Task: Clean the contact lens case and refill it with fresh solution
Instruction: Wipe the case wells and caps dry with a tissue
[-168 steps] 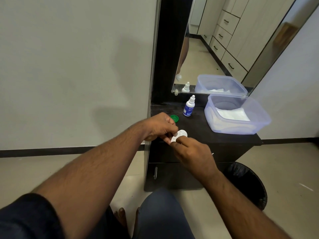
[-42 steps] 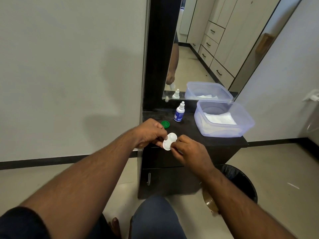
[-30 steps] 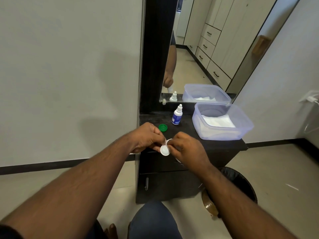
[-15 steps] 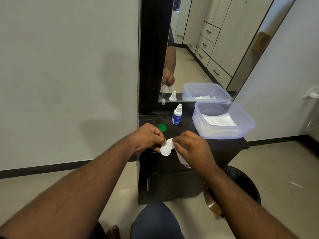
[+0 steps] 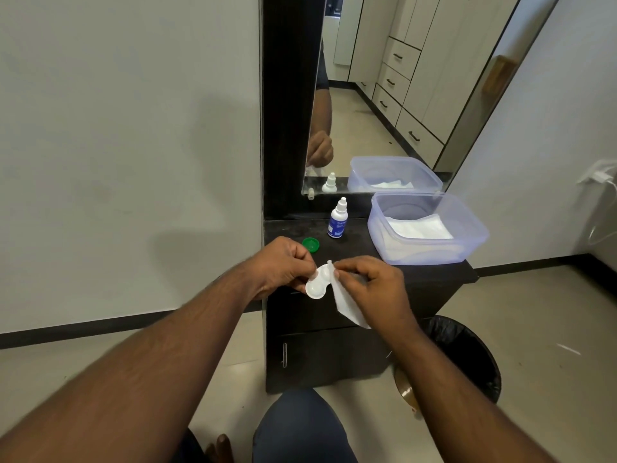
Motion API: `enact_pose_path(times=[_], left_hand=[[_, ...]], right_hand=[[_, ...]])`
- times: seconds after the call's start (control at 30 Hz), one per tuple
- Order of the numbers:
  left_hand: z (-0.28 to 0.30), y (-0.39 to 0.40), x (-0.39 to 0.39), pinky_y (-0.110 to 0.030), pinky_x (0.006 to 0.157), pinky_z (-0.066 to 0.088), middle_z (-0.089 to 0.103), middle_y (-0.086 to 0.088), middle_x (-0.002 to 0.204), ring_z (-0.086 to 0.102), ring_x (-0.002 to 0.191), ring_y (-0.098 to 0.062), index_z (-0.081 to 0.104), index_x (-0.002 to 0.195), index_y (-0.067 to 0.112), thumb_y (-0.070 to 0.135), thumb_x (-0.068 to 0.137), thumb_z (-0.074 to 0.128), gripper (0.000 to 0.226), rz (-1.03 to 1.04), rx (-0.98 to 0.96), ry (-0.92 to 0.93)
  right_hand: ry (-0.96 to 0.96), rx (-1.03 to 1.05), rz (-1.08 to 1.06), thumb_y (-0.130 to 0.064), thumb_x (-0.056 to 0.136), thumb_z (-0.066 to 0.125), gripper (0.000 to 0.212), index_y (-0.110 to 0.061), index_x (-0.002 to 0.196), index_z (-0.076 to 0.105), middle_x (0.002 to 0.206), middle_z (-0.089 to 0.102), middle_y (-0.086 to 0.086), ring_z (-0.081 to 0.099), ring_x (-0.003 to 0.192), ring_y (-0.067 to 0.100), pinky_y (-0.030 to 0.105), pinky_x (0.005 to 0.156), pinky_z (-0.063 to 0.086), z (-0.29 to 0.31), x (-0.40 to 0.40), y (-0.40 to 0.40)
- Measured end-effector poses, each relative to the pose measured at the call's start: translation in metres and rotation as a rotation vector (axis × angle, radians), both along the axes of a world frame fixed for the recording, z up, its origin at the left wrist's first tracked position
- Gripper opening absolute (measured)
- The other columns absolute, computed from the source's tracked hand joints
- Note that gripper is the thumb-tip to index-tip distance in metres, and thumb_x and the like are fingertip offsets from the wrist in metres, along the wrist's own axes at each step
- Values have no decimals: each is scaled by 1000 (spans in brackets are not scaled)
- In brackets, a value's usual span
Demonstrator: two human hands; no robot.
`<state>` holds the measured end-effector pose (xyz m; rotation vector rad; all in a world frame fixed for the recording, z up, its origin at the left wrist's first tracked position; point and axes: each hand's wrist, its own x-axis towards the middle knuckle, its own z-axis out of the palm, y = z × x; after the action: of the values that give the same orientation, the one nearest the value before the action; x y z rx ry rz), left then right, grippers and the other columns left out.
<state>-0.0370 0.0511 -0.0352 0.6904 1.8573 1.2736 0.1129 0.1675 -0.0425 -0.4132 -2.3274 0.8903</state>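
Note:
My left hand (image 5: pixel 283 264) pinches the upper end of a white two-well contact lens case (image 5: pixel 317 285), held in the air over the front edge of a black cabinet (image 5: pixel 364 259). My right hand (image 5: pixel 370 285) grips a white tissue (image 5: pixel 347 304) whose tip touches the case's upper well; the rest hangs below the hand. A green cap (image 5: pixel 311 244) lies on the cabinet top behind my left hand. A small solution bottle (image 5: pixel 338 219) with a blue label and white nozzle stands upright further back.
A translucent plastic tub (image 5: pixel 430 248) with white tissues inside sits at the right of the cabinet top. A mirror (image 5: pixel 384 95) rises behind it. A black-lined bin (image 5: pixel 467 355) stands on the floor at the right. My knee (image 5: pixel 300 426) is below.
My right hand has drawn the tissue out from the case, so it now hangs in plain sight. The case has turned from edge-on to showing both wells. The camera shifted slightly.

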Motion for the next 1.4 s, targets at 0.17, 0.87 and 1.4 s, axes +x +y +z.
enact_pose_path(times=[0.17, 0.87, 1.4], left_hand=[[2, -2, 2, -27, 60, 56, 67, -5, 62, 65, 58, -13, 66, 59, 7, -9, 79, 63, 26, -3, 16, 4], [8, -3, 7, -20, 52, 49, 62, -2, 58, 60, 53, -8, 62, 62, 6, -8, 79, 60, 22, -34, -8, 63], [2, -7, 5, -17, 54, 49, 65, 2, 57, 63, 54, -4, 67, 73, -7, -8, 76, 65, 4, -57, 51, 172]], right_hand=[[-26, 40, 9, -2, 78, 72, 10, -6, 88, 74, 86, 69, 3, 61, 77, 4, 4, 76, 42, -11, -5, -5], [0, -631, -135, -2, 81, 62, 18, -12, 68, 68, 71, 65, 1, 56, 69, 12, 28, 66, 47, -9, -12, -5], [-414, 188, 376, -6, 83, 61, 20, -9, 98, 74, 86, 60, -10, 58, 83, 9, 17, 74, 44, 37, -36, 19]])
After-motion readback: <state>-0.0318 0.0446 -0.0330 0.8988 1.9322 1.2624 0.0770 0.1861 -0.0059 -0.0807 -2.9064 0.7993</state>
